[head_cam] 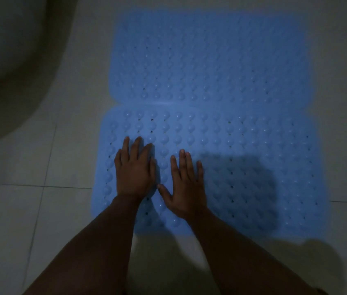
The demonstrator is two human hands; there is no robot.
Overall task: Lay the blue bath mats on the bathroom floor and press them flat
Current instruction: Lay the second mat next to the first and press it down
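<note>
Now both grips flat, L hand (135,171) & R hand (186,185), pressing near mat (243,156); toilet base (12,67) left.

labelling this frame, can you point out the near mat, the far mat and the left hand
near mat (243,145), head view: bare bumpy surface right of the hands
far mat (211,60), head view: middle of its surface
left hand (134,173), head view: back of the hand, flat on the near mat

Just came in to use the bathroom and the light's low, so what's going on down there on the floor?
A person is flattening bath mats. Two blue mats lie edge to edge on the tiled floor: the far mat and the near mat. The left hand and right hand rest side by side, fingers straight, on the near mat's left part. A pale rounded fixture stands at the left.
</note>
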